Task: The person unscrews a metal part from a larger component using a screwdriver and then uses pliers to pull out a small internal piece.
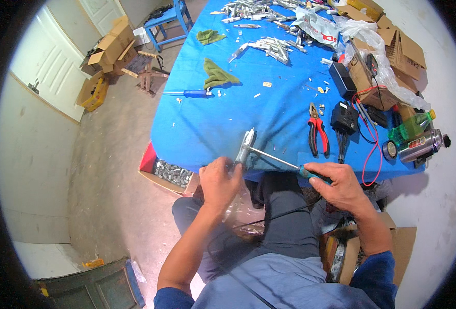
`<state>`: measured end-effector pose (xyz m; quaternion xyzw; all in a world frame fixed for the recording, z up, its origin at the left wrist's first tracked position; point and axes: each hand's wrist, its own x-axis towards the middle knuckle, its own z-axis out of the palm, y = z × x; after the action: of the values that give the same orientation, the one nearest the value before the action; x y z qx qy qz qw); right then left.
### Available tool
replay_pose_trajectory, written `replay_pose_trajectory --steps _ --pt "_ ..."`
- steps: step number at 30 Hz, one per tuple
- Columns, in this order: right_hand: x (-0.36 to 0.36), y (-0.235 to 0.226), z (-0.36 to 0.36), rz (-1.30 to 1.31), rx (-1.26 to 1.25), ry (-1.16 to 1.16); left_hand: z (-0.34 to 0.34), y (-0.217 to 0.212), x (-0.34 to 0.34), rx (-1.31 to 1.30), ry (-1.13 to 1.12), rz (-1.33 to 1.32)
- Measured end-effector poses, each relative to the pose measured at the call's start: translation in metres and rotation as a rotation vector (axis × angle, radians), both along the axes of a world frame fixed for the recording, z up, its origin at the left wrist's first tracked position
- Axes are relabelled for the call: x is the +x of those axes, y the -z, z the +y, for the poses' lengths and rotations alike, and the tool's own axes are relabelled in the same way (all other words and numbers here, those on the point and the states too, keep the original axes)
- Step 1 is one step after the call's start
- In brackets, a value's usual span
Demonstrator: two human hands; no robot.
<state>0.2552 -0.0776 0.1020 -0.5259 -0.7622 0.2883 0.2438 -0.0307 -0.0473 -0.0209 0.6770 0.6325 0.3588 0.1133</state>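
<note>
At the near edge of the blue-covered table, my left hand [220,186] is closed around the lower end of a slim silver-grey tubular part [246,146], whose upper end points away from me. My right hand [340,188] grips the teal handle of a screwdriver [275,158]. Its shaft runs leftward, and the tip meets the side of the part just above my left fingers. Whether the tip sits in a slot or seam is too small to tell. Red-handled pliers [317,131] lie just beyond my right hand.
Similar silver parts [273,50] lie heaped farther back, near green cloths [219,74] and a blue screwdriver [189,93]. At right are a black adapter [344,117], a red cable and a steel flask [423,146]. A carton of small metal pieces [172,174] stands below the table's left corner.
</note>
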Motion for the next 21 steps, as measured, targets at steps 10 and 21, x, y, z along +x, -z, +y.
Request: replay_pose_trajectory --steps 10,21 --pt "0.006 -0.021 0.013 -0.151 0.035 -0.101 0.0 -0.01 0.007 0.008 0.026 0.1" --pt "0.026 0.021 0.034 0.212 -0.44 0.03 0.0 -0.009 0.007 -0.021 0.066 0.131"
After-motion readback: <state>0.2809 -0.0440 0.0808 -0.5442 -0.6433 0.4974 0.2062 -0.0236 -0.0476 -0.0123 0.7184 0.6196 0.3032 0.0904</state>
